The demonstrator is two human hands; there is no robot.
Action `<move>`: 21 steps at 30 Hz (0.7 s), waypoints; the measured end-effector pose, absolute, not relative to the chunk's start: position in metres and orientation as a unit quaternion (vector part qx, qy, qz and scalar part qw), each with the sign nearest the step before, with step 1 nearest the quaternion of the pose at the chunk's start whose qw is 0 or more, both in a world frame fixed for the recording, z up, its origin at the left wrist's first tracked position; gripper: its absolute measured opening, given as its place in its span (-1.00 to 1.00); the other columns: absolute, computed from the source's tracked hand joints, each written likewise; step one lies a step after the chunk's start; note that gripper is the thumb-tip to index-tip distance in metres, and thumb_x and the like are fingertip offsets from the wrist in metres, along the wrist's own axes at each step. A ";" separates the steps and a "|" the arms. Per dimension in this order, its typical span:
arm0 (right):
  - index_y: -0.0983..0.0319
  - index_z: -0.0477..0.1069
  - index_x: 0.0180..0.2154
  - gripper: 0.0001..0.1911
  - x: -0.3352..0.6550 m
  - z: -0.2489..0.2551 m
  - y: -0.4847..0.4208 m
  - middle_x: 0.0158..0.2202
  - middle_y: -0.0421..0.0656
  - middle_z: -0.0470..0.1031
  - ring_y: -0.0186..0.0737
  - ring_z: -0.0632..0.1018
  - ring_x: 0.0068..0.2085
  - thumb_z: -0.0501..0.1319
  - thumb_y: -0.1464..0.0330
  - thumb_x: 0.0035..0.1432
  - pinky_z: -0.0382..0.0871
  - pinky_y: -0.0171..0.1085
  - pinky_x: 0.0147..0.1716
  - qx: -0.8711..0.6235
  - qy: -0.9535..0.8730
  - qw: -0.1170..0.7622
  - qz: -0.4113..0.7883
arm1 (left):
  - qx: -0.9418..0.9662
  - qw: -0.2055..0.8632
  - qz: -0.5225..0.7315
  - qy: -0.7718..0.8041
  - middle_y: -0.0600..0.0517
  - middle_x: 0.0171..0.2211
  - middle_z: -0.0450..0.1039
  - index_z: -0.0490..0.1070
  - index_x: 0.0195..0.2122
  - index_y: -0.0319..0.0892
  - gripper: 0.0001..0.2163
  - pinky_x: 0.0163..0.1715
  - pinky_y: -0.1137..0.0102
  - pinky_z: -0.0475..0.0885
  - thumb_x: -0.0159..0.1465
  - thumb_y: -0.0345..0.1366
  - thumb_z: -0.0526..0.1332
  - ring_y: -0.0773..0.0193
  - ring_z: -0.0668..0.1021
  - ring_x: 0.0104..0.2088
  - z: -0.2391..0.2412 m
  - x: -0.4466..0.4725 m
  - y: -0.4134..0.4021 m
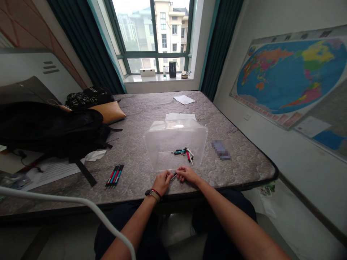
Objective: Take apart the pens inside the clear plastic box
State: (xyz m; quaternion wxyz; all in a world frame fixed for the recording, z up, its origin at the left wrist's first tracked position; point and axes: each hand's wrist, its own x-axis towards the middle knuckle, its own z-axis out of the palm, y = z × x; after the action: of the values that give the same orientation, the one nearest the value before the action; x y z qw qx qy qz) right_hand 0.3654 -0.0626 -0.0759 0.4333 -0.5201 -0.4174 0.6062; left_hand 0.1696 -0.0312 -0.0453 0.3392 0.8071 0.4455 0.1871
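Note:
My left hand (162, 182) and my right hand (187, 174) meet at the near edge of the grey quilted mattress (135, 119). Both have their fingers curled on one small dark pen-like thing (173, 177) held between them. Just beyond my hands stands a clear plastic box (175, 142). Several pens with teal, red and white parts (183, 152) lie inside it. A row of red, teal and black pens (114, 175) lies on the mattress to the left of my left hand. A watch and a red band sit on my left wrist.
A black backpack (51, 130) and a tan pouch (108, 111) lie at the left, with papers (54, 169) under them. White sheets (184, 99) lie farther back. A blurred patch (221, 150) is right of the box. A world map (292, 76) hangs on the right wall.

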 end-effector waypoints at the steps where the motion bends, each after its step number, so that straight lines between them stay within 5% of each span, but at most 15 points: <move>1: 0.26 0.36 -0.34 -0.54 0.365 -0.077 -0.062 -0.53 -0.22 0.50 -0.41 0.45 -0.60 0.34 0.01 -0.04 0.27 -0.42 -0.61 -0.522 -0.417 0.433 0.605 | 0.810 0.342 0.187 0.438 0.06 -0.51 0.45 0.45 -0.31 -0.18 -0.71 -0.44 0.44 0.23 0.32 -0.06 0.10 0.29 0.46 -0.48 -0.046 0.170 -0.032; 7: 0.25 0.33 -0.39 -0.51 0.365 -0.084 -0.062 -0.60 -0.28 0.45 -0.43 0.39 -0.64 0.35 -0.02 -0.06 0.20 -0.42 -0.65 -0.530 -0.421 0.449 0.583 | 0.829 0.323 0.177 0.420 0.08 -0.48 0.45 0.44 -0.27 -0.15 -0.74 -0.44 0.45 0.23 0.24 -0.04 0.21 0.29 0.46 -0.47 -0.045 0.170 -0.032; 16: 0.24 0.38 -0.19 -0.48 0.366 -0.081 -0.065 -0.42 -0.23 0.52 -0.36 0.51 -0.49 0.43 0.10 -0.13 0.35 -0.41 -0.54 -0.502 -0.409 0.460 0.607 | 0.827 0.335 0.113 0.437 0.04 -0.48 0.52 0.42 -0.28 -0.11 -0.71 -0.31 0.41 0.28 0.40 -0.13 -0.03 0.24 0.55 -0.39 -0.052 0.169 -0.032; 21: 0.27 0.36 -0.42 -0.54 0.363 -0.084 -0.062 -0.63 -0.27 0.42 -0.43 0.37 -0.67 0.28 -0.02 0.03 0.17 -0.43 -0.70 -0.528 -0.446 0.405 0.598 | 0.837 0.313 0.106 0.435 -0.02 -0.33 0.55 0.42 -0.22 -0.11 -0.71 -0.28 0.40 0.29 0.41 -0.12 -0.04 0.20 0.57 -0.27 -0.051 0.168 -0.034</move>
State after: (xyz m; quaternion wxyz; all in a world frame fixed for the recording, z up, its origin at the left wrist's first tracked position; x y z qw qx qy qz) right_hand 0.3634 -0.0621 -0.0838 0.4047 -0.5282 -0.4462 0.5984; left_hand 0.1682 -0.0343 -0.0510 0.3132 0.8373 0.4353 0.1064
